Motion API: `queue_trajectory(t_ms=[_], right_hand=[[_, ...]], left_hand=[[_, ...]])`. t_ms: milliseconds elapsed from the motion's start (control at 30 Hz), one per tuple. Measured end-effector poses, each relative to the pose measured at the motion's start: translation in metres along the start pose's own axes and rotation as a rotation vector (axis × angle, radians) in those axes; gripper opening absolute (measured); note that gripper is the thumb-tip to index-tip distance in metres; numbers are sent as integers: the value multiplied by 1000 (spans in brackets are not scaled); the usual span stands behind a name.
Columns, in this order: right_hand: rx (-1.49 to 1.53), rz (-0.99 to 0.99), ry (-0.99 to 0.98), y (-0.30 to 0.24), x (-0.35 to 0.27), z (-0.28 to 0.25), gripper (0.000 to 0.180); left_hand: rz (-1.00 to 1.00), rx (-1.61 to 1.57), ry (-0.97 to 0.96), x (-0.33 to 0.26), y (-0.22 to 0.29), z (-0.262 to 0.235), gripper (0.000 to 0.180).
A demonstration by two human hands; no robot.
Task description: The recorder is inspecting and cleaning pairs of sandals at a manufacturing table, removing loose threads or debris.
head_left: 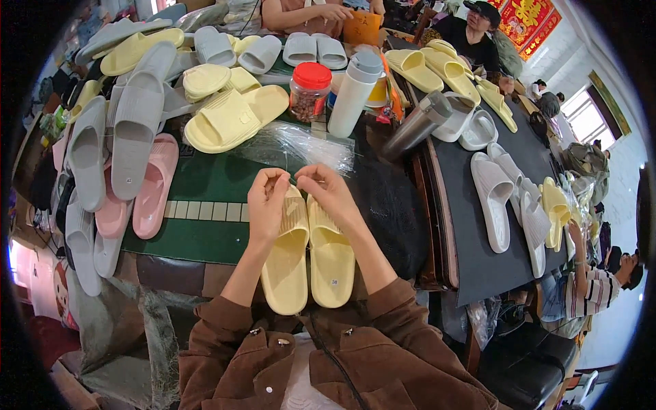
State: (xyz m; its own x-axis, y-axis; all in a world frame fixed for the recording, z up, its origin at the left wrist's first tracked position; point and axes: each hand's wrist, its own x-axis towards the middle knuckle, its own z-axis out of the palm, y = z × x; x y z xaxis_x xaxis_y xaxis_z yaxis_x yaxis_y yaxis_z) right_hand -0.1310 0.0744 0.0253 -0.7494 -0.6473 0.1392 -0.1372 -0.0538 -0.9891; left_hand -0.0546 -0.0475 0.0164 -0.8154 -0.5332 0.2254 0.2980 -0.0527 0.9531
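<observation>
Your left hand (pixel 268 198) and right hand (pixel 326 191) pinch the far strap ends of the pale yellow foam slipper pair (pixel 307 256), fingers narrow, soles side by side to stay aligned.

Your green-topped table (pixel 205 236): yellow slipper pair (pixel 309 256) at 6 o'clock, grey/pink slippers (pixel 123 171) 9, red-lidded jar (pixel 309 91) 12.

The room was crowded and bright. A green-covered surface (pixel 205 184) ran ahead, and beside it on the right stood a long dark surface (pixel 478 225) with a wooden edge. Daylight came through a window (pixel 588 113) in the pale far wall (upper right corner), near a red hanging (pixel 526 20) with gold figures. A black padded seat (pixel 526 355) stood low on the right.
</observation>
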Motion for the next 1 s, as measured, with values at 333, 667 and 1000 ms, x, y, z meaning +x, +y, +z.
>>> queue_trajectory(t_ms=[333,667,1000], right_hand=[[191,-41,168,-1,-1,-1,11],[230,-74,160,6,-1,-4,10],[139,-101,106,11,-1,-4,11]], left_hand=[[16,273,-180,-1,-4,7,7],[32,265,-192,-2,-3,7,8],[34,95,-145,-1,-5,7,11]])
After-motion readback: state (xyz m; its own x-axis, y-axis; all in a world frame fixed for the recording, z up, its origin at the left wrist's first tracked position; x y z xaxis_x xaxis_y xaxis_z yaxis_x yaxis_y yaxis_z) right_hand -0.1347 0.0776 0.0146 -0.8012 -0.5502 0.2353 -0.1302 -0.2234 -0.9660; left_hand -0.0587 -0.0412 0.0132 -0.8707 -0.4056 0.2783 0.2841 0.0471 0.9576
